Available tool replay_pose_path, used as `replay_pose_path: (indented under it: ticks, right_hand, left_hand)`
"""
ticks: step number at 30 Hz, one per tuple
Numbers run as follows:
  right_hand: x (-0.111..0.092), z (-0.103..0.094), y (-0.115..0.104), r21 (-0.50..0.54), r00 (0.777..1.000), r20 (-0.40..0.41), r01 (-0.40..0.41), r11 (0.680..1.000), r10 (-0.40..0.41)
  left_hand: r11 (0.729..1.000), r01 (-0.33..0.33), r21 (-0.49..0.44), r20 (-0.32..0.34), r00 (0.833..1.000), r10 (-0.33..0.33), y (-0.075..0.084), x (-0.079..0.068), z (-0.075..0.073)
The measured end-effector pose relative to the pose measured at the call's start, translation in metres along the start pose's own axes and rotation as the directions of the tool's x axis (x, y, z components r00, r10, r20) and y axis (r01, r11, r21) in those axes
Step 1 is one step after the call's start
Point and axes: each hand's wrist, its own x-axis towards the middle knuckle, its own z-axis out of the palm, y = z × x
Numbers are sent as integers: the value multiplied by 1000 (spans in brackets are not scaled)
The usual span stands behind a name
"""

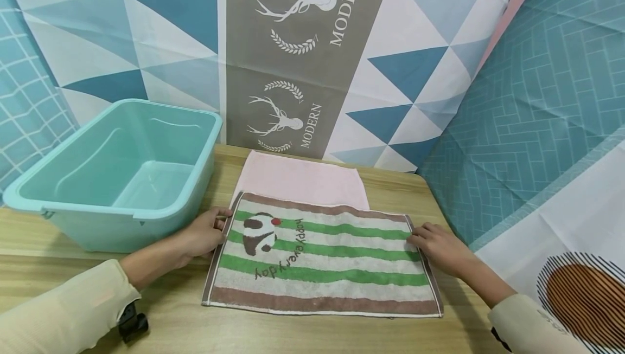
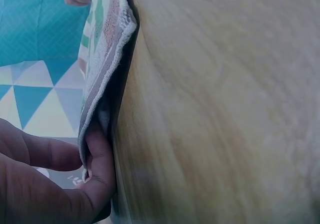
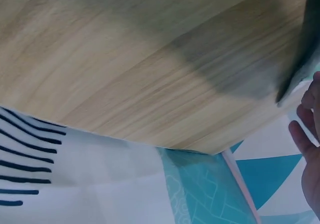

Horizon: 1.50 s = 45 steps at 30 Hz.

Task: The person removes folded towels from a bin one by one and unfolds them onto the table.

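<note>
A striped towel in green, white and brown, with a panda figure and the words "happy every day", lies spread out before me in the head view. My left hand pinches its left edge, thumb above and fingers underneath, as the left wrist view shows with the towel's edge lifted off the wood. At the opposite edge my right hand pinches the towel near its upper right side. Behind it a pink towel lies flat, its near part covered by the striped one.
A teal plastic tub stands on the wooden table at the left, close to my left forearm. Patterned cloth hangs as a backdrop behind the table and along its right side. Each wrist wears a small dark camera.
</note>
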Motion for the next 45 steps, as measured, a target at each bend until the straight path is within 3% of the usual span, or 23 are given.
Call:
replay_pose_path:
  ticks: [6,8,10,12,14,17,19,21,22,24,27,30,34,38,41,45]
  right_hand:
    - [2,-5,-9,157,984,38,-178,971,174]
    - [3,-5,-12,223,963,87,-268,937,255]
    - [4,-6,-13,304,926,156,-377,875,344]
    - [5,-7,-14,400,871,242,-492,774,428]
    - [5,-9,-13,468,798,329,-602,647,504]
    - [5,-14,-12,561,688,464,-716,417,558]
    - [4,-17,-11,585,625,532,-759,285,572]
    - [3,-19,-10,611,578,587,-776,158,567]
    - [3,-19,-9,616,561,608,-780,113,562]
    - [0,-17,-8,627,549,636,-777,51,542]
    - [-4,-15,-5,639,547,661,-769,-5,514]
    - [-8,-13,-4,657,565,664,-753,-23,490]
    - [-11,-9,-3,667,572,670,-744,-46,473]
    - [-7,-9,-1,644,550,688,-764,-47,474]
    - [2,-9,3,623,523,705,-780,-65,479]
    - [14,-5,12,625,509,707,-775,-96,491]
  left_hand:
    - [1000,3,3,0,1000,-3,-1,1,0]
    - [1000,6,4,-2,1000,-6,0,1,0]
    - [1000,7,5,-2,1000,-7,0,1,0]
    - [1000,7,3,-2,1000,-7,0,1,0]
    - [1000,7,-1,0,1000,-7,0,1,0]
    - [1000,7,-6,1,1000,-7,1,0,1]
    - [1000,9,-8,0,1000,-9,1,0,1]
    - [1000,9,-8,-1,1000,-9,1,-1,1]
    - [1000,8,-7,-1,1000,-8,2,-1,1]
    - [1000,7,-5,-1,1000,-7,2,-1,1]
    - [1000,5,0,-1,1000,-5,2,-1,2]
    - [1000,6,1,-1,1000,-6,2,-1,2]
    - [1000,7,-7,1,1000,-7,2,-1,2]
    - [1000,8,-9,1,1000,-8,1,0,2]
    - [1000,14,-7,1,1000,-14,1,0,2]
    - [1000,19,-9,-1,1000,-19,1,-1,2]
